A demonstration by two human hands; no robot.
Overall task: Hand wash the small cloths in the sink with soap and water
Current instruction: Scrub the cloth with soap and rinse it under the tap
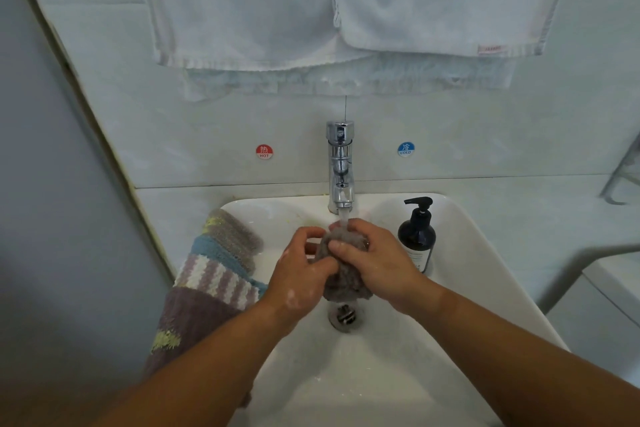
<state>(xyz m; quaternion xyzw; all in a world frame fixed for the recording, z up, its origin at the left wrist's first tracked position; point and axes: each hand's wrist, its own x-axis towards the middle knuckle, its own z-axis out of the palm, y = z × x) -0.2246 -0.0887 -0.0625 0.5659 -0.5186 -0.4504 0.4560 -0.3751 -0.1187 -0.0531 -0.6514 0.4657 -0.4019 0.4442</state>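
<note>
Rinsing is judged to be under way. A grey cloth [341, 284] is bunched between the left hand [298, 274] and the right hand [375, 263], with the fingers of each curled round it. It is held under the water stream [343, 218] from the tap [341, 163] and above the drain [344, 318], so runoff falls into the sink [485, 253]. Striped cloths [214, 274] are draped over the rim, left of the left hand, presumably awaiting their turn. A soap bottle [417, 236] is stood just right of the right hand, within reach.

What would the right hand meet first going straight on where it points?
The right hand points left, into the cloth it grips; beyond that, probably the left hand.
</note>
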